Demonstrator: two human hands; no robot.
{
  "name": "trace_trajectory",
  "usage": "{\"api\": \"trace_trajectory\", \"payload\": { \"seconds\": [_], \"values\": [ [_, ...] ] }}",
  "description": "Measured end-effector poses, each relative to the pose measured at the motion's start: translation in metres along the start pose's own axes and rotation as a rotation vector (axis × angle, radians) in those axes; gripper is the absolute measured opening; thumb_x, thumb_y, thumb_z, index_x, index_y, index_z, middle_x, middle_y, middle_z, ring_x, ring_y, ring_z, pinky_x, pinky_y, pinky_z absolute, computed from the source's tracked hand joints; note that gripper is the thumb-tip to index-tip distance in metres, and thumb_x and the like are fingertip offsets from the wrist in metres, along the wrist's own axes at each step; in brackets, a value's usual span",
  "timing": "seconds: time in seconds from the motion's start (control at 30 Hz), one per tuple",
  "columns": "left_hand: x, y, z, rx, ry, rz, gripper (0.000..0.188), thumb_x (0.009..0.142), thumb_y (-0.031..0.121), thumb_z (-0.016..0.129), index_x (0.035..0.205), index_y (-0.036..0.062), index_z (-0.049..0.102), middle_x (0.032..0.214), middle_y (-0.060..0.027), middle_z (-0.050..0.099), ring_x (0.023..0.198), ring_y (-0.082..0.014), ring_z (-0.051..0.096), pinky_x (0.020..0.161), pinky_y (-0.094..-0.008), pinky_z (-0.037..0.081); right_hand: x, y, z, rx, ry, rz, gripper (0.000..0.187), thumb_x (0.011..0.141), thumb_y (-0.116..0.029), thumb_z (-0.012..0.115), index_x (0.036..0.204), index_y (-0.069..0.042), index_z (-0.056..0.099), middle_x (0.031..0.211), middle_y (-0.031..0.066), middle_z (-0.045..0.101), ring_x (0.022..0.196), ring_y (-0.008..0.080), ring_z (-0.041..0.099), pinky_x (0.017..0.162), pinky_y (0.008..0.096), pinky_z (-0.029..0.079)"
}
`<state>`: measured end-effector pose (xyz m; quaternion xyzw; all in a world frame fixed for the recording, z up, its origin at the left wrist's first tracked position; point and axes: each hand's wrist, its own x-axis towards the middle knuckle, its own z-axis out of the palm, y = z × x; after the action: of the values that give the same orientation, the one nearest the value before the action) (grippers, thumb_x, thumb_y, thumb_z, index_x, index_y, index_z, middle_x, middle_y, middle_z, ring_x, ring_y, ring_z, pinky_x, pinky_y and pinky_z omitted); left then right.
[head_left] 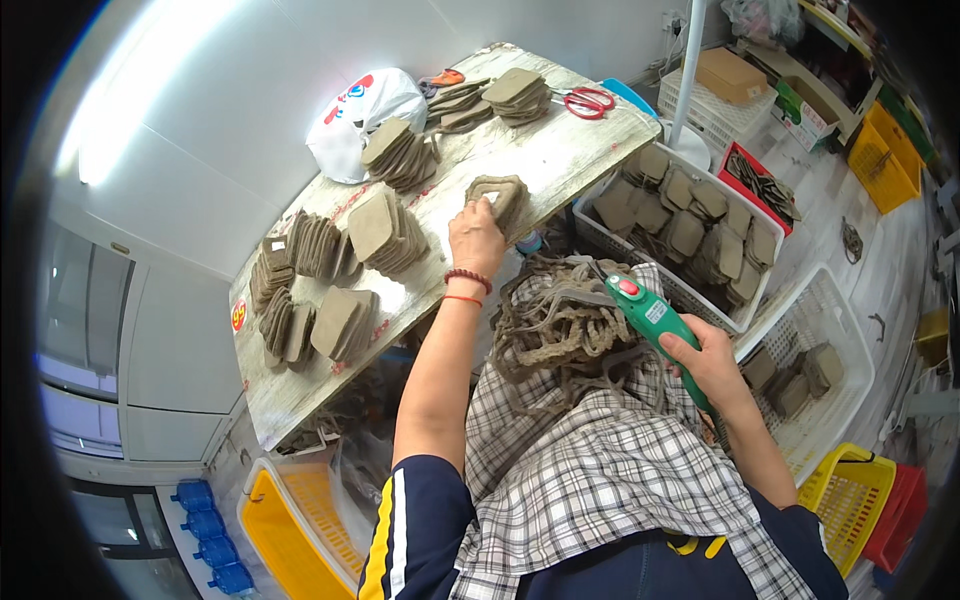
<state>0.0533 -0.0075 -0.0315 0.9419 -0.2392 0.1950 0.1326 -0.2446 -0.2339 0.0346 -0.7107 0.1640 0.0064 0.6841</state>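
My left hand point(477, 237) is on the table with its fingers closed on the near edge of a small stack of grey-brown fabric pads point(510, 190). A small white patch shows at the fingertips. My right hand point(706, 362) is wrapped round a green handheld electric cutter point(655, 318) with a red button, its tip pointing up and left. Beside that tip, a tangled heap of grey-brown fabric strips point(560, 325) lies on my lap, over a checked apron point(600, 480).
More pad stacks point(385, 232) stand on the table point(440, 300), with red-handled scissors point(588, 103) and a white plastic bag point(365, 120) farther back. To the right are a white crate point(690, 290) of pads, a second white crate point(850, 350) and a red tray point(757, 190).
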Motion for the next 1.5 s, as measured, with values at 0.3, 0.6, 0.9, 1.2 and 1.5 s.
{"api": "trace_trajectory", "payload": {
  "seconds": [0.3,0.6,0.9,1.2,1.5],
  "values": [
    [-0.023,0.061,-0.088,-2.056,0.459,-0.508,0.025,0.091,-0.001,0.057,0.115,-0.0005,0.055,0.108,-0.0091,0.064,0.095,-0.0205,0.064,0.085,-0.0326,0.053,0.009,-0.016,0.026,-0.046,0.113,-0.166,0.044,0.088,-0.034,0.069,0.112,0.001,0.061,0.073,-0.0004,0.058,0.060,0.0049,0.050,0.054,0.0222,0.042],
    [-0.036,0.124,-0.070,-2.579,0.319,-0.639,0.034,0.090,0.001,0.060,0.123,0.0056,0.050,0.119,-0.0057,0.059,0.110,-0.0199,0.057,0.099,-0.0364,0.048,0.004,-0.025,0.035,-0.024,0.210,-0.209,0.048,0.088,-0.037,0.069,0.116,0.001,0.060,0.072,-0.0015,0.058,0.059,0.0050,0.049,0.054,0.0213,0.042],
    [-0.048,0.141,-0.060,-2.521,0.205,-0.629,0.031,0.091,0.002,0.058,0.121,0.0062,0.051,0.117,-0.0059,0.060,0.108,-0.0205,0.059,0.097,-0.0372,0.048,-0.001,-0.028,0.032,-0.045,0.245,-0.230,0.049,0.088,-0.039,0.068,0.114,0.002,0.060,0.072,-0.0013,0.056,0.059,0.0050,0.049,0.054,0.0213,0.042],
    [-0.072,0.152,-0.060,-2.467,-0.017,-0.647,0.031,0.091,0.001,0.058,0.120,0.0068,0.049,0.118,-0.0061,0.059,0.108,-0.0198,0.058,0.095,-0.0356,0.049,0.007,-0.037,0.025,0.014,0.256,-0.250,0.048,0.088,-0.038,0.068,0.113,0.002,0.060,0.073,-0.0012,0.057,0.060,0.0053,0.050,0.055,0.0214,0.044],
    [-0.087,0.121,-0.059,-2.324,-0.292,-0.498,0.034,0.091,0.000,0.057,0.124,0.0029,0.049,0.119,-0.0102,0.060,0.109,-0.0225,0.060,0.093,-0.0395,0.050,0.001,-0.053,-0.004,-0.002,0.100,-0.110,0.040,0.088,-0.034,0.068,0.107,0.001,0.062,0.074,-0.0005,0.057,0.060,0.0055,0.051,0.055,0.0219,0.044]
  ]
}}
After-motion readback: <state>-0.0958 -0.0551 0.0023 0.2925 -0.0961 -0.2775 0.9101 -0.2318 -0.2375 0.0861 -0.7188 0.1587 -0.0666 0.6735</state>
